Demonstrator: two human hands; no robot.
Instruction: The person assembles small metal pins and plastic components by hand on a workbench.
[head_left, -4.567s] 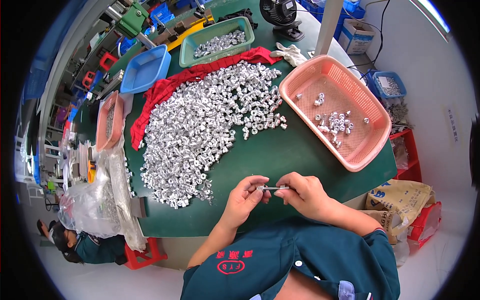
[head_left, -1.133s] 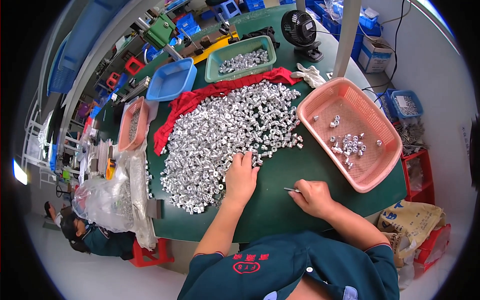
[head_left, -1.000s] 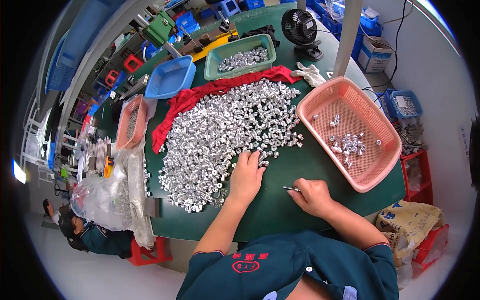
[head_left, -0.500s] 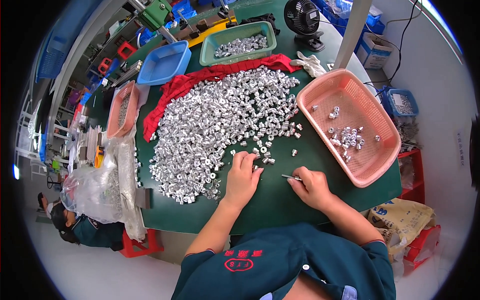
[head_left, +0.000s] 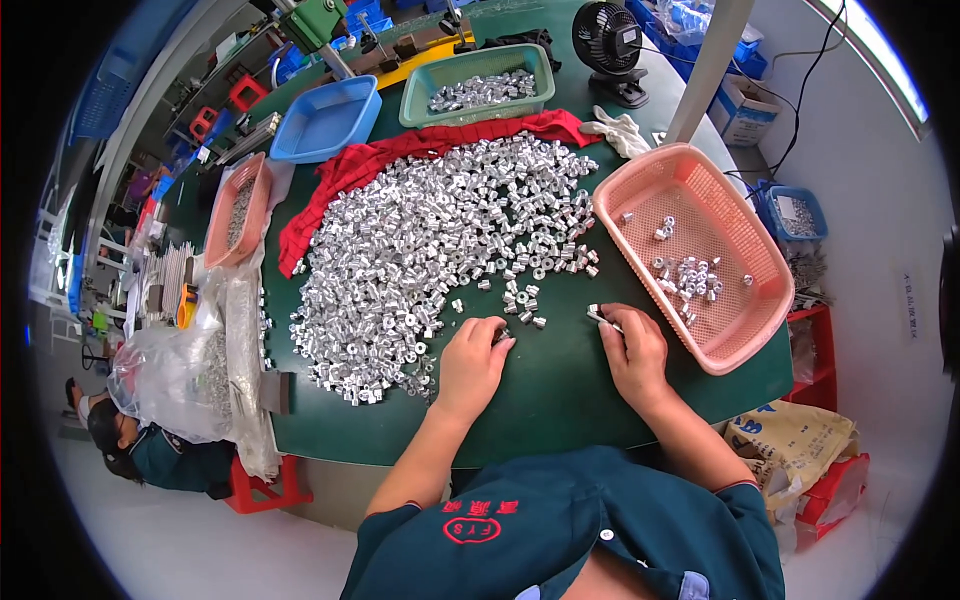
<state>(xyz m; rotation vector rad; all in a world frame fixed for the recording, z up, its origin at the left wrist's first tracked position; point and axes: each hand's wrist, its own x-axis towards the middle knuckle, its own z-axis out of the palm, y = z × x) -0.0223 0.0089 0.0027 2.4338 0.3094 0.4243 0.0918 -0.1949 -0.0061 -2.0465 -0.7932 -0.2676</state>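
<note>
A large heap of small silver metal sleeves covers the middle of the green table. My left hand rests at the heap's near edge, fingers curled over a few loose sleeves. My right hand is to its right, closed on a thin metal rod whose tip points toward the pink basket. Several sleeves lie inside that basket.
A red cloth lies under the heap's far side. Behind it stand a blue tray, a green tray of sleeves and a black fan. A pink tray and clear plastic bags sit at the left. Another person crouches at lower left.
My left hand has left the rod and gone to the heap's edge. My right hand, still with the rod, has shifted toward the pink basket.
</note>
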